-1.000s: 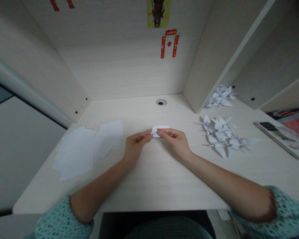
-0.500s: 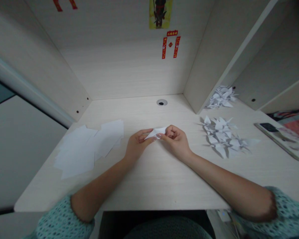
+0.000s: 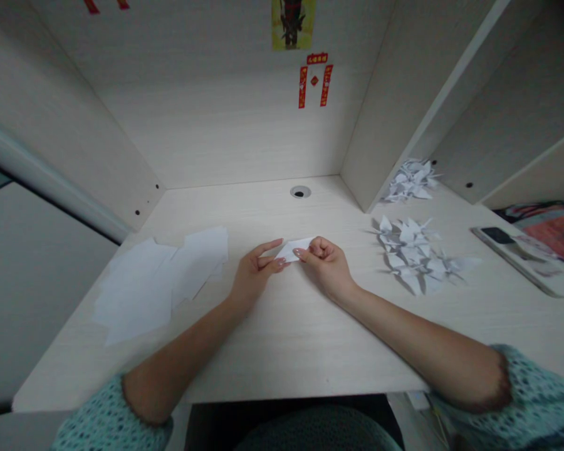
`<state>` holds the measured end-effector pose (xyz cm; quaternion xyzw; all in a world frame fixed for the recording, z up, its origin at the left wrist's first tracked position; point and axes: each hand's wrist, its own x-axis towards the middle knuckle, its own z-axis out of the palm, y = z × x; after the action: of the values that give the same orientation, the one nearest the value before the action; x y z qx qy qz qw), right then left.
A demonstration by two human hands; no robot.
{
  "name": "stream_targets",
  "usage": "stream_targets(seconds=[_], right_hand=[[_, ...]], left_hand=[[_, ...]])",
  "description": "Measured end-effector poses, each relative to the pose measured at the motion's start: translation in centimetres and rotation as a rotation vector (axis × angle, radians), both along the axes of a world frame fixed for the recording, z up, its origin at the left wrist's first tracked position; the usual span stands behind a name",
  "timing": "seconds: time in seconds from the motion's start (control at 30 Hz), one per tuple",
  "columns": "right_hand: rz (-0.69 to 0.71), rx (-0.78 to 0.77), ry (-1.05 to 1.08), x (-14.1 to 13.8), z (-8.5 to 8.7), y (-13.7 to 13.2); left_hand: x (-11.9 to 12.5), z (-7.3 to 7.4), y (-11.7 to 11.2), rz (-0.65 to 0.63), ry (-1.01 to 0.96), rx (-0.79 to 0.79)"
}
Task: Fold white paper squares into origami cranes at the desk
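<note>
A small folded white paper lies between both hands at the middle of the pale wooden desk. My left hand pinches its left end with thumb and fingers. My right hand is curled and grips its right end. Both forearms rest on the desk, in teal patterned sleeves pushed up.
Loose white paper sheets lie spread at the left. Several folded white paper cranes sit at the right, with another heap on a shelf behind. A phone lies at the far right. A cable hole is at the back.
The folded paper has been turned and flattened between my fingers. My right hand has curled tighter on its end. The view has shifted slightly.
</note>
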<state>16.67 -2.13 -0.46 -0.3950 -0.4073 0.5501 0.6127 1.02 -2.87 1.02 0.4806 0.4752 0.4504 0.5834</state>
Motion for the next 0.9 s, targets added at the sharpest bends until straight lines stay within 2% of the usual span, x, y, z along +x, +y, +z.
stream_targets(seconds=[0.23,0.47,0.73,0.83,0.9], right_hand=[[0.033,0.011,0.017,-0.27,0.10,-0.44],[0.039,0.042,-0.019,-0.21,0.03,-0.71],[0.043,0.058,-0.019,0.05,0.07,-0.44],[0.034,0.070,-0.008,0.01,0.04,-0.47],[0.028,0.098,-0.025,0.08,0.02,-0.48]], left_hand=[[0.04,-0.42,0.07,0.069,-0.041,-0.059],[0.20,0.32,-0.36,0.033,-0.008,-0.031],[0.31,-0.04,-0.14,0.017,-0.102,-0.133],[0.16,-0.23,-0.07,0.002,-0.088,-0.112],[0.06,-0.20,-0.14,-0.017,-0.001,-0.046]])
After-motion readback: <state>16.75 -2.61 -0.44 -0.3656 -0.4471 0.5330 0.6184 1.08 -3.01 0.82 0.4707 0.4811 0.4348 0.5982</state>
